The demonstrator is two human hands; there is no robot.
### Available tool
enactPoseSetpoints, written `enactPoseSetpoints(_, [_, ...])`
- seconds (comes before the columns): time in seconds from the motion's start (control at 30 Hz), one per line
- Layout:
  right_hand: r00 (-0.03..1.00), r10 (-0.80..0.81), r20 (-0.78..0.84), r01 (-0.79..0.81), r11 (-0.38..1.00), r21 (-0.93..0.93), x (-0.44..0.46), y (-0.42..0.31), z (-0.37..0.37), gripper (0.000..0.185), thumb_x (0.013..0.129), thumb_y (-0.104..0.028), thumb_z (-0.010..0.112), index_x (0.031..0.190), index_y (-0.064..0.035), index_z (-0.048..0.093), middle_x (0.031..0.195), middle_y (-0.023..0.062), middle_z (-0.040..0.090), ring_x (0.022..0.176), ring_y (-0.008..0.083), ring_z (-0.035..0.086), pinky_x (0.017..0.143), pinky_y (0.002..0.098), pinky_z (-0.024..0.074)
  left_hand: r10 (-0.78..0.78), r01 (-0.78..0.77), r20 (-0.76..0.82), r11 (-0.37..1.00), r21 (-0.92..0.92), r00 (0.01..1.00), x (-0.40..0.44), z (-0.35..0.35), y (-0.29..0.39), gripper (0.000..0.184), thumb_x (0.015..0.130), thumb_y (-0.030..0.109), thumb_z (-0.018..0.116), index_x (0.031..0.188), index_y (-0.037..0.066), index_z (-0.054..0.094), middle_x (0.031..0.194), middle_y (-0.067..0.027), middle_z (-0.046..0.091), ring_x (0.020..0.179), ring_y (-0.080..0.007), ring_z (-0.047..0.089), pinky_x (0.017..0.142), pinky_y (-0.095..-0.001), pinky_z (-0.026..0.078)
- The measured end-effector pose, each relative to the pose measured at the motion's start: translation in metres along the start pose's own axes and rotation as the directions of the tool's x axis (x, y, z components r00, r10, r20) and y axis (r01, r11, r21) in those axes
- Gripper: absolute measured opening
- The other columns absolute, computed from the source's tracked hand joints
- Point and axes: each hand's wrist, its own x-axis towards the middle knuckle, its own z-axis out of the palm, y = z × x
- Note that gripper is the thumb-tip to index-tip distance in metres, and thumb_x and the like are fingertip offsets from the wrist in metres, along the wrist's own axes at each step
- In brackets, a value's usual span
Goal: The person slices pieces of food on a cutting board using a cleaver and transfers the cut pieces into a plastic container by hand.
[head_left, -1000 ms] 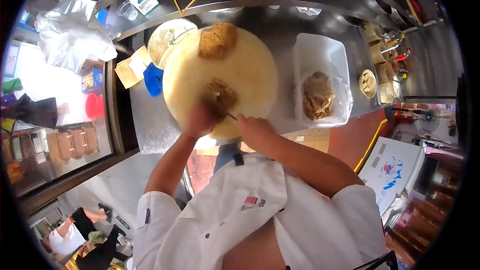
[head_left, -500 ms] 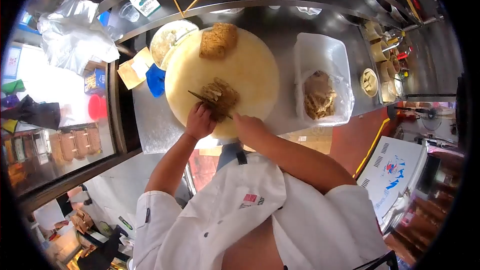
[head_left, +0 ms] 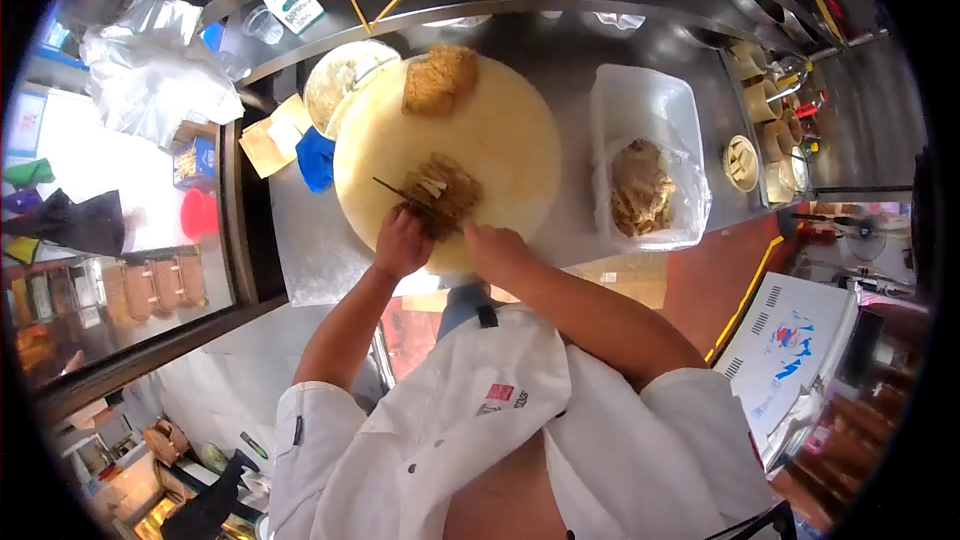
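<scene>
Apparently, the right hand [head_left: 499,252] holds one knife [head_left: 398,191] above one board [head_left: 520,145].

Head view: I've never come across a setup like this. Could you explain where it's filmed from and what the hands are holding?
There is no robot here: these are a person's bare hands, filmed by one camera worn on the head, looking forward and down. The right hand grips a knife. The left hand has its fingers close beside the blade, at some brown food. That food lies on a round, pale board, with larger brown pieces near its far edge. To the right, a partly filled plastic tub stands on the metal counter.
</scene>
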Motion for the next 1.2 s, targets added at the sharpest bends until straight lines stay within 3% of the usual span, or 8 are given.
enactPoseSetpoints(0.3, [0.994,0.020,0.105,-0.019,1.000,-0.013,-0.038,-0.002,-0.025,0.037,0.091,-0.015,0.060,0.123,-0.0004,0.054,0.097,0.0237,0.071,0.087,0.0422,0.071,0.076,0.0536,0.0562,-0.007,0.010,-0.076,1.000,0.028,0.997,-0.007,0.003,0.003,0.029,0.076,0.016,0.066,0.101,0.002,0.067,0.117,-0.0197,0.063,0.115,-0.0428,0.056,0.101,-0.0516,0.048])
enactPoseSetpoints(0.5, [0.993,-0.091,-0.070,0.092,0.996,0.015,-0.002,0.001,0.001,0.025,0.092,-0.017,0.059,0.112,-0.0021,0.053,0.096,0.0231,0.072,0.087,0.0438,0.070,0.076,0.0546,0.0555,-0.023,0.023,-0.002,1.000,-0.014,1.000,-0.006,0.002,-0.002,0.029,0.077,0.013,0.066,0.102,0.000,0.067,0.115,-0.0201,0.063,0.116,-0.0429,0.056,0.101,-0.0508,0.048])
enactPoseSetpoints(0.57, [0.998,0.004,0.068,-0.001,0.999,-0.044,0.006,-0.003,-0.006,0.029,0.093,-0.017,0.058,0.117,-0.0017,0.054,0.096,0.0230,0.072,0.090,0.0444,0.070,0.078,0.0535,0.0558,-0.054,0.053,-0.013,0.998,-0.036,0.998,-0.010,0.003,0.000,0.027,0.077,0.012,0.066,0.101,0.001,0.067,0.114,-0.0195,0.063,0.115,-0.0426,0.057,0.101,-0.0503,0.048])
enactPoseSetpoints(0.7, [0.993,0.038,0.110,-0.037,0.999,-0.012,-0.024,-0.015,-0.032,0.028,0.092,-0.017,0.059,0.114,-0.0014,0.055,0.094,0.0229,0.072,0.092,0.0437,0.071,0.080,0.0528,0.0564,-0.020,0.020,-0.124,1.000,0.005,0.992,-0.007,0.002,0.005,0.021,0.078,0.013,0.067,0.095,0.001,0.068,0.111,-0.0170,0.064,0.111,-0.0417,0.058,0.099,-0.0496,0.050])
enactPoseSetpoints(0.87, [1.000,-0.025,0.003,0.025,0.999,0.020,-0.019,-0.013,-0.007,0.024,0.091,-0.016,0.061,0.109,-0.0009,0.057,0.093,0.0223,0.073,0.087,0.0445,0.071,0.077,0.0539,0.0567,0.054,-0.051,-0.086,0.998,0.039,0.995,-0.012,0.005,0.002,0.019,0.077,0.012,0.069,0.093,0.004,0.070,0.106,-0.0154,0.066,0.111,-0.0391,0.059,0.099,-0.0488,0.050])
enactPoseSetpoints(0.97, [0.997,-0.011,0.078,0.014,0.999,-0.030,0.013,-0.008,0.000,0.028,0.092,-0.011,0.056,0.118,-0.0010,0.055,0.094,0.0229,0.073,0.091,0.0449,0.072,0.080,0.0566,0.0569,-0.060,0.062,-0.052,0.997,0.044,0.997,-0.008,-0.003,0.007,0.018,0.076,0.010,0.070,0.093,0.004,0.070,0.105,-0.0148,0.067,0.113,-0.0376,0.060,0.101,-0.0491,0.050])
enactPoseSetpoints(1.03, [0.999,-0.012,0.043,0.012,1.000,0.003,0.006,-0.006,-0.009,0.023,0.092,-0.013,0.058,0.112,-0.0009,0.055,0.093,0.0235,0.072,0.089,0.0451,0.072,0.078,0.0556,0.0566,-0.017,0.023,-0.182,0.999,0.035,0.983,-0.003,-0.004,0.010,0.016,0.078,0.007,0.071,0.094,0.005,0.068,0.102,-0.0169,0.065,0.105,-0.0394,0.061,0.095,-0.0497,0.051])
enactPoseSetpoints(1.2, [0.996,0.036,0.087,-0.036,0.999,-0.004,-0.033,-0.017,-0.027,0.020,0.092,-0.013,0.059,0.107,-0.0008,0.055,0.091,0.0246,0.071,0.088,0.0453,0.071,0.075,0.0549,0.0562,-0.044,0.042,-0.178,0.999,-0.017,0.983,-0.013,0.001,0.007,0.019,0.077,0.008,0.071,0.096,0.003,0.070,0.107,-0.0144,0.067,0.111,-0.0385,0.061,0.099,-0.0485,0.051])
